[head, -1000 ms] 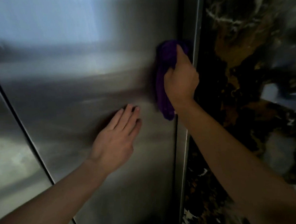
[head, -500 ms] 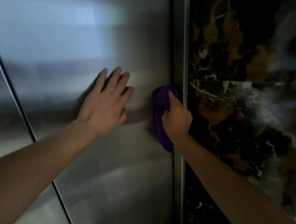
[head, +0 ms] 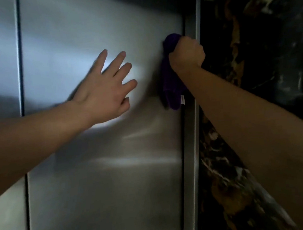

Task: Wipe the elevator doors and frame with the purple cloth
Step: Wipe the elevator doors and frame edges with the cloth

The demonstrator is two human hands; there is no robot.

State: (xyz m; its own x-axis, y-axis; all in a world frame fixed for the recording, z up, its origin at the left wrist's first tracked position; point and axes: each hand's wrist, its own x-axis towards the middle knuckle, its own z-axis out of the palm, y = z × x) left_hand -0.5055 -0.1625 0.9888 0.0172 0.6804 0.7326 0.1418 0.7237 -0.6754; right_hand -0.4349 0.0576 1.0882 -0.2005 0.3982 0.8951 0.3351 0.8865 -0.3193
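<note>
Since a second ago the right hand point(head: 186, 54), fisted around the purple cloth point(head: 171, 81), has stayed working the right door point(head: 101, 172)'s right edge beside the frame point(head: 192, 165); the left hand point(head: 106, 89) braces flat with fingers spread; most of the door looks unwiped.

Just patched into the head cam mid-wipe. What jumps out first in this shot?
The purple cloth stands out, bunched in the right hand against the right edge of the steel elevator door, beside the frame strip. The left hand lies spread, fingers straight, on the door's middle over a bright reflection. Dark veined marble wall fills the right side.
</note>
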